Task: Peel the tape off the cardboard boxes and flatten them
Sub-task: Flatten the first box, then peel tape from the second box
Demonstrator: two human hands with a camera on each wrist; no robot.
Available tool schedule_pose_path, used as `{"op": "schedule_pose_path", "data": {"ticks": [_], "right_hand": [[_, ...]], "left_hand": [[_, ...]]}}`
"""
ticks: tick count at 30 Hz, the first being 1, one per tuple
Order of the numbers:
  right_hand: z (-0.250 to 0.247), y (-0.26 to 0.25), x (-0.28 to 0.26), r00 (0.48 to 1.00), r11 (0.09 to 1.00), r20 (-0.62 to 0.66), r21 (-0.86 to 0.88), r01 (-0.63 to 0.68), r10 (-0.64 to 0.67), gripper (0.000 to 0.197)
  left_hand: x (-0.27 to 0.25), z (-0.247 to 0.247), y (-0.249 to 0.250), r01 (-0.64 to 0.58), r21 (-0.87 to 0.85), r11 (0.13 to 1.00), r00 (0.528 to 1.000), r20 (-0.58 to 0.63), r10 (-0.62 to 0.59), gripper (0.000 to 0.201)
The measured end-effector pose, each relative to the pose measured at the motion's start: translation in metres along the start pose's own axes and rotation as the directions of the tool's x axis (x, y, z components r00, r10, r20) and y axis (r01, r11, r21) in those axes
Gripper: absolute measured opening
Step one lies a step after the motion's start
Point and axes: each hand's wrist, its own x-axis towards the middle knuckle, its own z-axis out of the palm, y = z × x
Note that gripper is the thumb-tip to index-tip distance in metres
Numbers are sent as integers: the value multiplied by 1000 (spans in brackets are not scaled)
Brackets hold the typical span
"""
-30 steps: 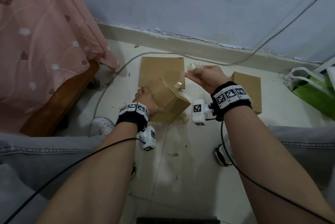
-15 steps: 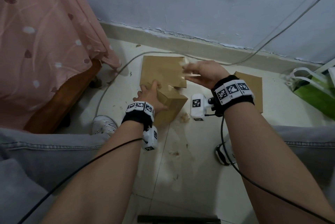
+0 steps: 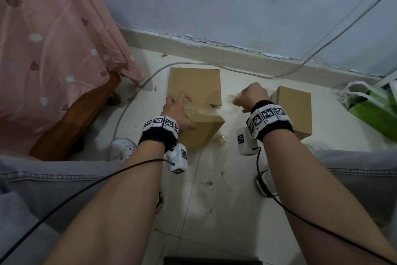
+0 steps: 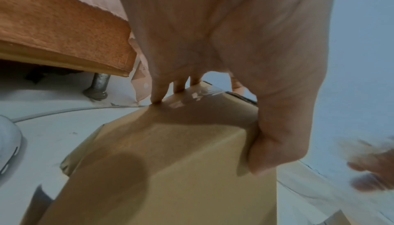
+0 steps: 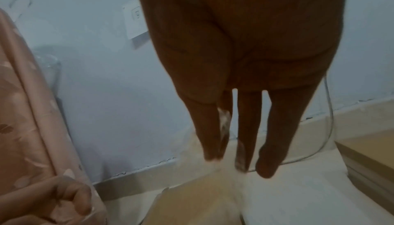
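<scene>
**Obs 1:** Right hand (image 3: 253, 97) had swung away from over the box, from frame centre to centre right, since half a second earlier. Box (image 3: 202, 131) dropped lower, nearer the floor.

**Obs 2:** State of that hand?

**Obs 1:** Thumb and forefinger pinched a crumpled wad of clear tape (image 3: 231, 99); in the right wrist view the other fingers (image 5: 275, 137) hung long and nearly straight. Blurred, so the wad's outline was unclear.

**Obs 2:** And the left?

**Obs 1:** Left hand (image 3: 178, 114) gripped the box at centre frame, thumb curled round the near right edge, fingertips (image 4: 157, 93) pressed on the far top edge. Left wrist view showed glossy tape strip (image 4: 192, 96) still stuck across the box top under those fingers.

**Obs 2:** Box position?

**Obs 1:** Tilted, one corner toward the camera, just in front of flattened cardboard (image 3: 194, 85) lying on the floor (image 3: 214, 200). Whether its base touched the floor, could not tell.

**Obs 2:** Anything else noted?

**Obs 1:** Second box (image 3: 293, 110) at centre right, behind the right wrist. Small tape scrap (image 3: 220, 139) on the floor beside the held box. Pink curtain (image 3: 53, 50) upper left, green bag (image 3: 373, 112) at right edge, grey cable (image 3: 139, 93) curving along the floor.
</scene>
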Motion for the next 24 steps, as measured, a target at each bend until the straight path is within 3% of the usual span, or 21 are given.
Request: {"op": "schedule_pose_path", "data": {"ticks": [2, 4, 6, 9, 12, 15, 20, 24], "right_hand": [[-2, -3, -4, 996, 944, 72, 321, -78, 58, 23], [-6, -7, -11, 982, 759, 186, 633, -152, 42, 25], [-8, -15, -17, 981, 618, 196, 771, -150, -6, 32], [-14, -23, -15, 991, 500, 128, 860, -100, -23, 33], [-24, -22, -12, 999, 446, 20, 894, -33, 34, 37], [-29, -13, -7, 986, 398, -117, 915, 62, 117, 57], [-29, -8, -2, 963, 266, -204, 952, 152, 177, 58], [-42, -16, 0, 931, 337, -296, 917, 214, 215, 44]], "left_hand": [[-1, -2, -4, 19, -3, 1000, 1000, 20, -19, 92], [-1, -3, -7, 49, 38, 998, 997, 58, -51, 108], [-3, -2, -10, 87, 55, 995, 992, 87, -91, 120], [-7, 2, -15, 118, 78, 990, 987, 101, -126, 125], [-9, 7, -28, 149, 90, 985, 985, 69, -155, 117], [-13, 14, -41, 192, 137, 972, 978, 59, -201, 114], [-16, 31, -46, 219, 190, 957, 973, 31, -229, 109], [-18, 39, -59, 256, 224, 940, 965, 4, -263, 99]]}}
